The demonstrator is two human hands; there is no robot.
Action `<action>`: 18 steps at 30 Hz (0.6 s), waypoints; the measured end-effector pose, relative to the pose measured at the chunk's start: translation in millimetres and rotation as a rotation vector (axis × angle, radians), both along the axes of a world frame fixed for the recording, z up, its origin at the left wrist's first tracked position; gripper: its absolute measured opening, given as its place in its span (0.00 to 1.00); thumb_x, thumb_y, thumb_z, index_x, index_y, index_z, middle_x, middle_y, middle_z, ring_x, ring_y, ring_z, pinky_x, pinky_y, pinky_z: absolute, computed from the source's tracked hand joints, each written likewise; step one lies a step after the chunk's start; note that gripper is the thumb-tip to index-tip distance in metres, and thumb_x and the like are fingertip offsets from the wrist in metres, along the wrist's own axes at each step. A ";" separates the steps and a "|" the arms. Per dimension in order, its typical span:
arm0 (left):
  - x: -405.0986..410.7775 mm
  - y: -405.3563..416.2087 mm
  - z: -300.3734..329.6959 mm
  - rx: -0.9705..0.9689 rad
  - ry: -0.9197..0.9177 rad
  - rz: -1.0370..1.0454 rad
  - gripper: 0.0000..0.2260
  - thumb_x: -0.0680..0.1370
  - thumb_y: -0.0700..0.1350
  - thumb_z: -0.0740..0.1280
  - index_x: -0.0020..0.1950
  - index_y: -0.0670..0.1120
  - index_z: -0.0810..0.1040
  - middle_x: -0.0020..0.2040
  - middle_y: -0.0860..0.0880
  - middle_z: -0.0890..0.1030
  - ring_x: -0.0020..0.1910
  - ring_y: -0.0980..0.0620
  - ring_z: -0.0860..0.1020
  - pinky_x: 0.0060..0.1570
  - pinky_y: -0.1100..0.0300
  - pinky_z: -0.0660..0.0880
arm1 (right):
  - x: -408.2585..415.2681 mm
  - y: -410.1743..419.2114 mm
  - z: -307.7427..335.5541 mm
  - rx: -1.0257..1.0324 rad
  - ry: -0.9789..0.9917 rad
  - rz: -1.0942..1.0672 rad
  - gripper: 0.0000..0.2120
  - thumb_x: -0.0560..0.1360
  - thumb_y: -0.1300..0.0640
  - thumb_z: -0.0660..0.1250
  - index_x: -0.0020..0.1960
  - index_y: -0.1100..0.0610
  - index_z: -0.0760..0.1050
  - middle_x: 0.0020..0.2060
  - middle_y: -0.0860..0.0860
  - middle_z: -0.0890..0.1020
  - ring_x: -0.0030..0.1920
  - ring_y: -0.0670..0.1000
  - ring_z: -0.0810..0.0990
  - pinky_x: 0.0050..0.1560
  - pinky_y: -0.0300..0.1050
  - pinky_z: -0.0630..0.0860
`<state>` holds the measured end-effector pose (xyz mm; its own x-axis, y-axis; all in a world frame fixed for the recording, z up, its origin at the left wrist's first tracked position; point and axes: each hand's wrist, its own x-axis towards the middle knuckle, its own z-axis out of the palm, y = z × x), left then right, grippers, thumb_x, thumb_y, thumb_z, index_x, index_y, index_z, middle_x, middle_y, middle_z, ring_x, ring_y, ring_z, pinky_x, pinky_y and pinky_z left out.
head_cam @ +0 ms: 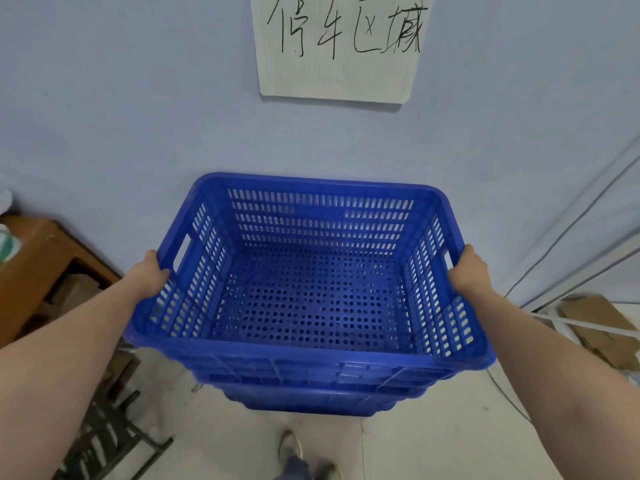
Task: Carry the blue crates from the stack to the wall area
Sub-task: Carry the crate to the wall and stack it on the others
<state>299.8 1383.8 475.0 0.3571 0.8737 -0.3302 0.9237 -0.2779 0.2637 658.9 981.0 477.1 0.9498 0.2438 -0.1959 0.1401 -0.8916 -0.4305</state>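
The blue crate (311, 289) sits level, mouth up, long axis running left to right, far side toward the wall (138, 116). The left hand (150, 273) and right hand (465, 271) grip its side rims, fingers curled over.

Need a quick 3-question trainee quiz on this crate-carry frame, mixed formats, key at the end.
1. True or false: both hands grip the blue crate by its short side rims.
2. Multiple choice: what is inside the crate? A) cardboard boxes B) nothing visible C) a green bottle
3. Fill in: the white paper sign with handwritten characters hangs on the ____ behind the crate.

Key:
1. True. The left hand and right hand each hold a side rim near the handle slots.
2. B. Only the perforated floor shows.
3. wall.
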 end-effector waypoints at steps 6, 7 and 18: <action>-12.2 -11.9 -2.3 0.012 -0.019 0.001 0.16 0.80 0.39 0.60 0.65 0.33 0.63 0.60 0.29 0.75 0.58 0.32 0.75 0.54 0.47 0.72 | -23.3 -1.5 -6.8 -0.245 -0.038 0.009 0.35 0.78 0.62 0.57 0.78 0.55 0.40 0.66 0.64 0.66 0.60 0.66 0.73 0.57 0.59 0.72; -13.6 -12.5 -4.3 0.019 -0.022 -0.005 0.16 0.80 0.40 0.59 0.65 0.33 0.63 0.59 0.29 0.75 0.57 0.32 0.76 0.50 0.48 0.71 | -25.6 -2.9 -7.3 -0.257 -0.043 0.007 0.36 0.78 0.62 0.57 0.78 0.54 0.40 0.66 0.64 0.66 0.59 0.66 0.74 0.56 0.58 0.72; -15.7 -5.5 -11.8 0.097 -0.092 -0.113 0.11 0.81 0.41 0.58 0.59 0.35 0.64 0.51 0.32 0.78 0.47 0.33 0.78 0.40 0.51 0.69 | -11.4 -5.5 -9.9 -0.311 -0.056 0.054 0.38 0.77 0.63 0.60 0.78 0.52 0.40 0.60 0.65 0.71 0.53 0.65 0.77 0.46 0.53 0.72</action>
